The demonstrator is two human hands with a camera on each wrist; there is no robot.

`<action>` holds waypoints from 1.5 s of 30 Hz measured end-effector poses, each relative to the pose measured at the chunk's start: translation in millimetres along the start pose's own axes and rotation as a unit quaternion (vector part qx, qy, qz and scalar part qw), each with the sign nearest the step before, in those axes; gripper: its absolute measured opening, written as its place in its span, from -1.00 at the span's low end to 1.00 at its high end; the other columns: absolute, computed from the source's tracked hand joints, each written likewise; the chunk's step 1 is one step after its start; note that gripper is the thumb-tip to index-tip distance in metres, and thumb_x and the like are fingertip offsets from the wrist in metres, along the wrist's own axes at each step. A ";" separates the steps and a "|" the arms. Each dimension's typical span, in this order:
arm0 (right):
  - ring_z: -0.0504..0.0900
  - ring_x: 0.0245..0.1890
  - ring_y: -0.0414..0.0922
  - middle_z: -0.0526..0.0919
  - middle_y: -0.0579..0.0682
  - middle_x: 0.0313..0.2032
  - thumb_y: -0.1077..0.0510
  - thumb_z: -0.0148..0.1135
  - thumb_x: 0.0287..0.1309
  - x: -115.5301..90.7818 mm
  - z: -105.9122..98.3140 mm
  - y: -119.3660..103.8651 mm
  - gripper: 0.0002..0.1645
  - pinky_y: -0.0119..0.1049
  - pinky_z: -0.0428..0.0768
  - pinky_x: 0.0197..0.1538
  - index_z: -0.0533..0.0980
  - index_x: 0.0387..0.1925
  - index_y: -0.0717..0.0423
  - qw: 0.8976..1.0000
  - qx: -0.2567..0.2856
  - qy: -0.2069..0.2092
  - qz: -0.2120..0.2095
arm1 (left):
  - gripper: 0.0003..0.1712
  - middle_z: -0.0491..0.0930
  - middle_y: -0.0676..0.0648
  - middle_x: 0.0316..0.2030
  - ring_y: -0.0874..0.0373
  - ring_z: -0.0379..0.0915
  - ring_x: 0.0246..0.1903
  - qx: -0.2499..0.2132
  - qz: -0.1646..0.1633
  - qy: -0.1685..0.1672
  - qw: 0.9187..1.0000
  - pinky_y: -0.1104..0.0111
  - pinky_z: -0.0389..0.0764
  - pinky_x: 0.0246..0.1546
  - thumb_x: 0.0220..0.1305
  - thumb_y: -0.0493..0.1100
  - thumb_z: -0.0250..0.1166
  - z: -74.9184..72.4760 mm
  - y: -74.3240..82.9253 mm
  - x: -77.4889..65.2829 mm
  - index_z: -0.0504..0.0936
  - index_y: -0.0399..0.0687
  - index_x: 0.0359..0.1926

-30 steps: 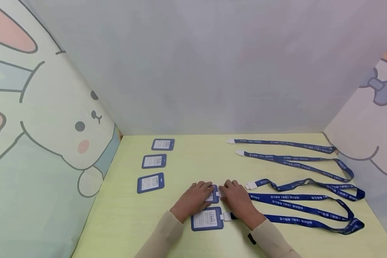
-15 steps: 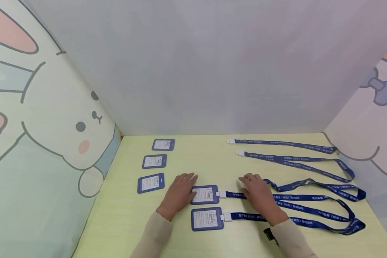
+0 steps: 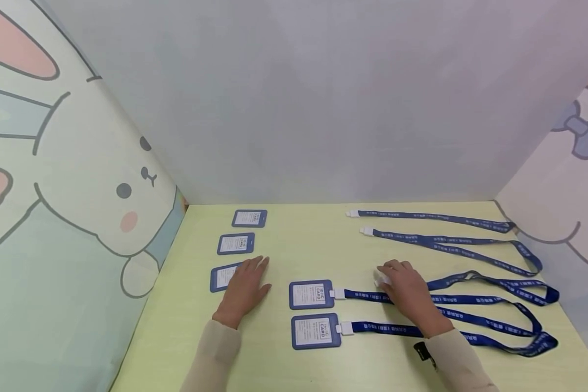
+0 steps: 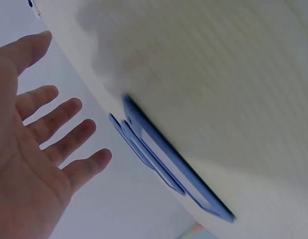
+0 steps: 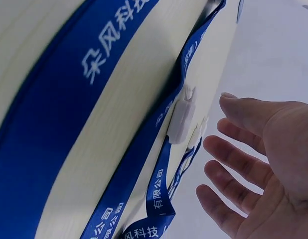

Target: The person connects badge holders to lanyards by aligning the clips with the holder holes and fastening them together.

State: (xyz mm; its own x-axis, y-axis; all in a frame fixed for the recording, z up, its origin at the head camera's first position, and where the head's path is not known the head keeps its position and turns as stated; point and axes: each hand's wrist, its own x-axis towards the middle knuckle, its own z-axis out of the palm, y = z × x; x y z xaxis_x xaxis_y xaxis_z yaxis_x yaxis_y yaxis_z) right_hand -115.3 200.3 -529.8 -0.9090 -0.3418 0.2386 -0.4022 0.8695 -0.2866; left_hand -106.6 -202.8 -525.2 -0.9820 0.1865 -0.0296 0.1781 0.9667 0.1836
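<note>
The left hand (image 3: 243, 291), fingers spread and gripping nothing, hovers over the right end of a blue-framed, rectangular badge holder (image 3: 222, 277) with a white insert, whose long axis runs left to right. The right hand (image 3: 409, 294), fingers loosely bent and holding nothing, is nearer the white plastic clip (image 3: 383, 281) of a printed blue fabric lanyard (image 3: 441, 284); that clip faces left, toward the holder. Between them, two joined blue badge holders (image 3: 311, 294) sit slightly nearer the person, leaving room across the pale yellow table (image 3: 304, 245) beyond, back to the grey wall (image 3: 323, 136).
</note>
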 end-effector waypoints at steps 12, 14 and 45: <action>0.64 0.00 0.18 0.73 0.20 0.00 0.26 0.65 0.03 2.3 -6.0 7.0 -0.46 0.09 0.72 0.05 0.70 0.07 0.32 1.000 -0.003 -0.025 0.018 | -0.02 0.33 -0.35 0.49 -0.35 0.27 0.44 -0.033 -0.050 -0.016 0.998 -0.21 0.40 0.41 0.21 -0.10 0.60 -4.6 -50.5 -4.0 0.34 -0.26 0.55; 0.64 0.02 0.18 0.73 0.20 0.01 0.27 0.65 0.03 3.0 -5.7 7.7 -0.45 0.10 0.71 0.08 0.69 0.08 0.31 0.999 0.002 -0.031 0.021 | -0.01 0.34 -0.37 0.48 -0.37 0.29 0.42 -0.028 -0.049 -0.014 0.998 -0.22 0.42 0.39 0.20 -0.12 0.61 -4.0 -58.7 -4.9 0.34 -0.28 0.54; 0.61 -0.13 0.04 0.74 0.08 -0.13 0.31 0.65 0.01 8.4 2.5 11.8 -0.61 -0.01 0.74 0.00 0.78 -0.05 0.17 0.997 0.013 -0.073 0.008 | -0.26 0.65 -0.23 0.07 -0.06 0.55 -0.09 0.021 -0.033 -0.083 0.996 -0.03 0.65 0.18 0.21 0.05 0.59 -18.1 -87.2 12.4 0.62 -0.25 0.29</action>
State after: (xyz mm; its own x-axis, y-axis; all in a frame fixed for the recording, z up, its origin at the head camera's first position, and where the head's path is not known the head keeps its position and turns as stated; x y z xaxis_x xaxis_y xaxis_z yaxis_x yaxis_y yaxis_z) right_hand -127.9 206.8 -533.5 -0.9210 -0.3777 0.0960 -0.3880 0.8663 -0.3146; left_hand -135.4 -288.0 -523.8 -0.9684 0.1446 -0.2031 0.1187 0.9838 0.1342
